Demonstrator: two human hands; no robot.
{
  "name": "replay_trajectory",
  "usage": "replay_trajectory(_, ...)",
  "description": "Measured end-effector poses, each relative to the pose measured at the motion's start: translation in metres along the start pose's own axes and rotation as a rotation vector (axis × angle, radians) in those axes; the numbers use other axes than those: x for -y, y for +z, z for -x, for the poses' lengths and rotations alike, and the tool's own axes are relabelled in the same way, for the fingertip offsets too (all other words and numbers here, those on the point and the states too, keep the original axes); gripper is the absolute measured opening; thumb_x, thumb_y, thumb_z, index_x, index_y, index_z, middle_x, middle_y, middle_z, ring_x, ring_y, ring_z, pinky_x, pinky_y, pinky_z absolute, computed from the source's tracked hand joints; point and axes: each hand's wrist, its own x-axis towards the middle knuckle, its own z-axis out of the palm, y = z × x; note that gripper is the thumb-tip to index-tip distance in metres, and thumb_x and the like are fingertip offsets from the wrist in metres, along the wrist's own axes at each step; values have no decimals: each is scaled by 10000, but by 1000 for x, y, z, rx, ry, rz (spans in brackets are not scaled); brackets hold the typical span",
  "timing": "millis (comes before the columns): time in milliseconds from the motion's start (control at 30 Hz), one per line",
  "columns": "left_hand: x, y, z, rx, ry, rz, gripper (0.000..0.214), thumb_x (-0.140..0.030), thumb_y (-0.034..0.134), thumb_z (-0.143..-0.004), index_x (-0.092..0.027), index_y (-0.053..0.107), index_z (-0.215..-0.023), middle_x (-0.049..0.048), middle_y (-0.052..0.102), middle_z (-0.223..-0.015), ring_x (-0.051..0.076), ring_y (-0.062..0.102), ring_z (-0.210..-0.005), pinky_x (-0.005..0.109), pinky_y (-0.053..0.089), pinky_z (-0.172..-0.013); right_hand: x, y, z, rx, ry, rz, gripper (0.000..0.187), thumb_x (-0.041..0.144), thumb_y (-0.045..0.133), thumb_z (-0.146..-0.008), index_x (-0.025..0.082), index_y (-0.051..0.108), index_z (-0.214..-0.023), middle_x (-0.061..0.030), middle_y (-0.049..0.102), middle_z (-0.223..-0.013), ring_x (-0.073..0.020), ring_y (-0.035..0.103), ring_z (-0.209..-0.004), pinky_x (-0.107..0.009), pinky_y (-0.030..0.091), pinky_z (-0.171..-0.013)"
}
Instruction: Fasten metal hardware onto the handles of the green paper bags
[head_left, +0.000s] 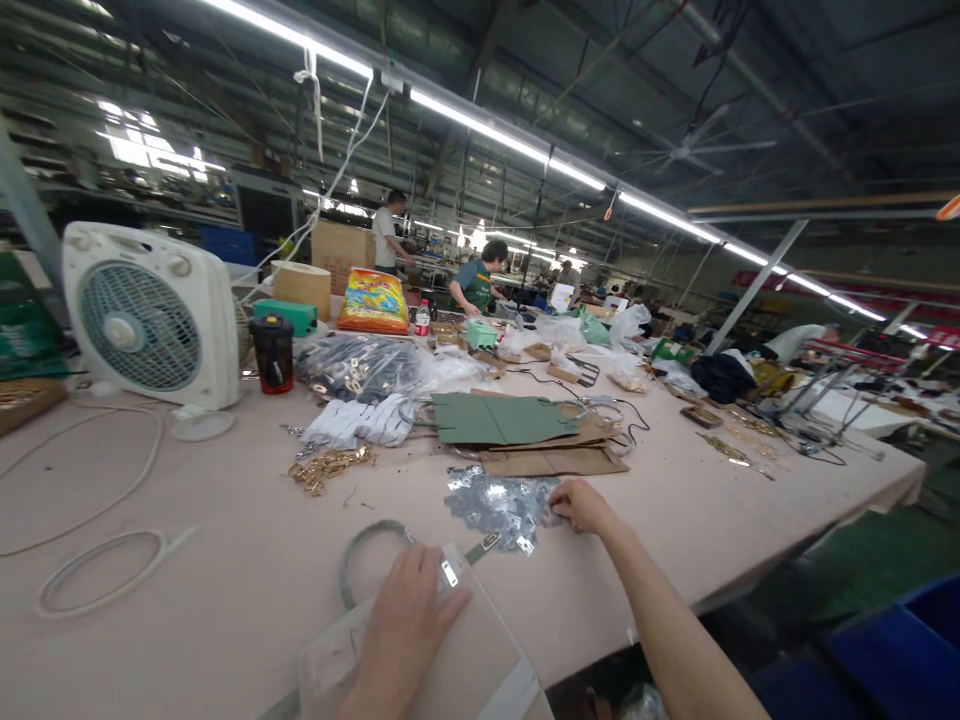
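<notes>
My left hand [409,625] lies flat with fingers stretched over a pale beige bag panel [480,640] at the table's near edge. Just past the fingertips, a small shiny metal plate [449,573] sits on that panel. A grey-green strap handle [352,550] loops out beyond it, and a strap end with a metal fitting [489,542] points toward a pile of small silver metal plates [495,505]. At the right edge of this pile, my right hand [581,507] has its fingertips pinched together on a plate, mostly hidden by the fingers.
Green and brown bag panels [502,420] are stacked behind the plates. Gold clasps [326,470], white wrapped bundles [360,420] and bagged parts [367,365] lie left of them. A white fan [150,310] and dark tumbler [271,353] stand farther left. A co-worker [480,280] works across the table.
</notes>
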Motion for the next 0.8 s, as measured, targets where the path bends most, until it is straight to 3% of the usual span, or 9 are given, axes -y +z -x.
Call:
replay_trajectory(167,-2,-6,7,13,30,47,156,-216,662,-868,-204,632,-1020,75,627,-1072,278,605,-1054,415,488,-936,-2,-3,-9,92,-20,16,116,143,674,-664,210,768,-657,3,731,-658,-178,662,-653,-265,483,-702)
replay_trajectory(300,8,-18,25,-8,67,73,335,-150,692,-819,-240,636,-1137,71,649,-1187,281,609,-1125,418,502,-977,-1,-6,-9,101,-37,31,195,154,698,-641,205,796,-803,-28,779,-831,-207,692,-795,-276,497,-760)
replay_trajectory(433,37,-29,51,-122,110,46,436,-230,737,-827,-290,631,-1245,68,662,-1270,299,617,-1181,439,516,-1030,-1,-8,-9,138,-14,60,165,173,693,-663,196,790,-795,-31,769,-782,-199,679,-738,-271,483,-712)
replay_trajectory(600,84,-31,83,-318,104,-2,376,-452,739,-861,-297,670,-1197,76,692,-1229,318,644,-1150,476,559,-1007,2,-11,-9,181,13,120,45,198,710,-681,208,750,-664,-8,735,-694,-179,648,-688,-250,454,-674)
replay_trajectory(800,116,-23,104,-353,-13,104,358,-517,679,-881,-312,672,-1175,62,676,-1290,312,634,-1219,506,547,-1075,18,-8,-5,124,39,258,83,153,740,-681,193,687,-630,-67,745,-785,-226,672,-816,-276,450,-761)
